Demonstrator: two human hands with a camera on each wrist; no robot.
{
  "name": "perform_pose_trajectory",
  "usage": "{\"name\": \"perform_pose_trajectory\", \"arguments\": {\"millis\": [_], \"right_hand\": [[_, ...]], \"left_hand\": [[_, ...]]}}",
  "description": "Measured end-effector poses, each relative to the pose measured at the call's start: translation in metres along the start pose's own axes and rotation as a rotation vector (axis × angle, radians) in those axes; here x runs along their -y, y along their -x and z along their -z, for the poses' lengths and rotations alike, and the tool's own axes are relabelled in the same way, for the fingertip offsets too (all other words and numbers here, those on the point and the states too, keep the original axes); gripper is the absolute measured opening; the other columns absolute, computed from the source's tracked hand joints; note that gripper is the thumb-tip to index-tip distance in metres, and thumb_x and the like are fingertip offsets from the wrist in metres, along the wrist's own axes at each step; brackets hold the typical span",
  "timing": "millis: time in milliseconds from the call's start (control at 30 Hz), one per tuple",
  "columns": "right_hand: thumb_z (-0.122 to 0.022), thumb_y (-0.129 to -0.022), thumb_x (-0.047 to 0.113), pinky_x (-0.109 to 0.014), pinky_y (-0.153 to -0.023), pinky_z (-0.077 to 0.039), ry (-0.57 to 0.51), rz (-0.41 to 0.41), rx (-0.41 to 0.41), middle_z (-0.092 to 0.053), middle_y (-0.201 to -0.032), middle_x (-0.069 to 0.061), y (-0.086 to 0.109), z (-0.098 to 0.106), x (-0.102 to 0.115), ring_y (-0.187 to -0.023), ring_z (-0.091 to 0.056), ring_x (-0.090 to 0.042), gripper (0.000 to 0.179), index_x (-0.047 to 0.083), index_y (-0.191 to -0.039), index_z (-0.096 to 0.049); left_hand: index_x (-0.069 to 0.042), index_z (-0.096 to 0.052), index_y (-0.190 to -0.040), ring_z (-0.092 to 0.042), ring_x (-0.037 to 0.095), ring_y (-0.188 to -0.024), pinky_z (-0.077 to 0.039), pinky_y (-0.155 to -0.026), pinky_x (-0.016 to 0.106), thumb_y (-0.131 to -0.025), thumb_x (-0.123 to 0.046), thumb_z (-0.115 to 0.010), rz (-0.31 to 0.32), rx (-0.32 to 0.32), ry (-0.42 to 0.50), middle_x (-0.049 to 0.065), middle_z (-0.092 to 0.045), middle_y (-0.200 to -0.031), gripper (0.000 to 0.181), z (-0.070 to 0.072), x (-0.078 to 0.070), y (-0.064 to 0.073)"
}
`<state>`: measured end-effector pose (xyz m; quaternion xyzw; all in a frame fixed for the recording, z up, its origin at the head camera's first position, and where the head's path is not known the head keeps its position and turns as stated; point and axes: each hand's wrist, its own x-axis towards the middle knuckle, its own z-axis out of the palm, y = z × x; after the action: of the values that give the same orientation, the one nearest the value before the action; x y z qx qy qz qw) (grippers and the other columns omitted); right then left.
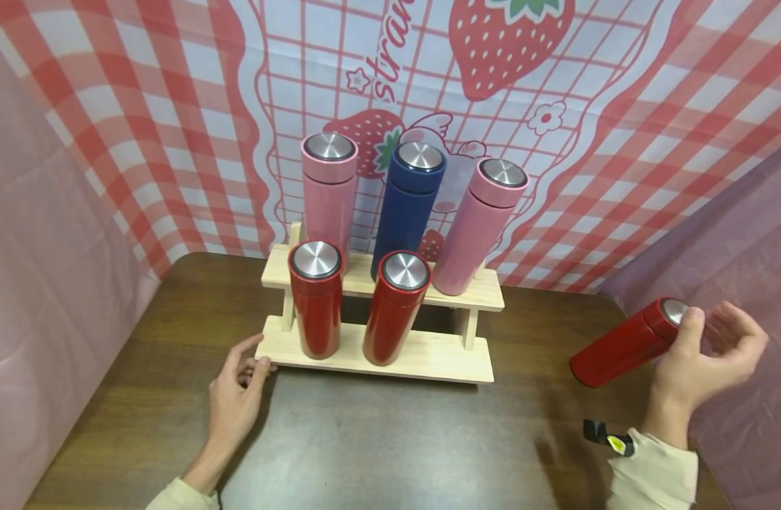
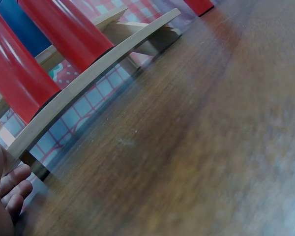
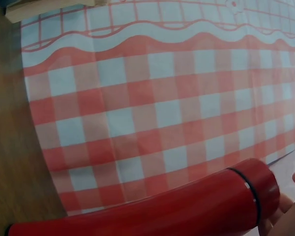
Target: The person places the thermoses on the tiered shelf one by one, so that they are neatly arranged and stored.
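A two-tier wooden display stand (image 1: 441,358) stands on the table. Two red thermos bottles (image 1: 318,304) (image 1: 397,312) are upright on its lower step. The upper step carries a pink bottle (image 1: 329,198), a blue bottle (image 1: 406,212) and another pink bottle (image 1: 473,234). My left hand (image 1: 234,397) grips the left end of the lower step, its fingers curled near the board in the left wrist view. At the right, a third red bottle (image 1: 620,347) stands on the table. Beside its steel-topped lid is my right hand (image 1: 706,361), fingers spread loosely, not wrapped round it.
A strawberry-print checked cloth (image 1: 199,142) hangs behind the stand. Pink curtains (image 1: 40,248) close off both sides of the brown table (image 1: 378,439). A black strap (image 1: 604,435) with a yellow tag sticks out at the right wrist.
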<state>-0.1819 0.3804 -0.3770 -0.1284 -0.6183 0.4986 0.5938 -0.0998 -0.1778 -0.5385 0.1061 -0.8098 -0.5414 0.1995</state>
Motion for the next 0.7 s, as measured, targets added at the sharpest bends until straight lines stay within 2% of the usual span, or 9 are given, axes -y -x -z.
{"name": "perform_pose_trajectory", "arguments": {"millis": [267,567,700], "right_hand": [[-0.071,-0.091,0.016,-0.024,-0.093,-0.046,0.017,0.037,0.006,-0.068,-0.113,0.005,0.011,-0.002,0.004,-0.106,-0.066,-0.013,0.026,0.011,-0.115,-0.077],[-0.072,-0.089,0.020,-0.022,-0.089,-0.044,0.045,0.044,0.015,-0.062,-0.108,0.009,0.013,-0.001,-0.007,-0.099,-0.060,-0.006,0.034,0.001,-0.116,-0.078],[-0.070,-0.088,0.022,-0.022,-0.089,-0.041,0.067,0.056,0.030,-0.061,-0.106,0.014,0.014,-0.001,-0.014,-0.102,-0.057,-0.005,0.038,-0.003,-0.117,-0.078]], "left_hand": [[-0.009,-0.068,-0.146,-0.063,0.005,-0.070,-0.048,-0.067,0.015,-0.108,-0.007,-0.070,0.003,-0.001,-0.004,0.011,-0.081,-0.092,0.038,0.000,0.001,0.001],[-0.009,-0.068,-0.146,-0.063,0.006,-0.070,-0.048,-0.066,0.015,-0.108,-0.007,-0.070,0.005,-0.003,-0.001,0.011,-0.081,-0.092,0.038,0.000,0.001,0.000],[-0.009,-0.068,-0.147,-0.063,0.006,-0.070,-0.048,-0.067,0.015,-0.109,-0.008,-0.070,0.002,-0.001,-0.003,0.010,-0.081,-0.092,0.038,0.000,0.000,0.000]]}}
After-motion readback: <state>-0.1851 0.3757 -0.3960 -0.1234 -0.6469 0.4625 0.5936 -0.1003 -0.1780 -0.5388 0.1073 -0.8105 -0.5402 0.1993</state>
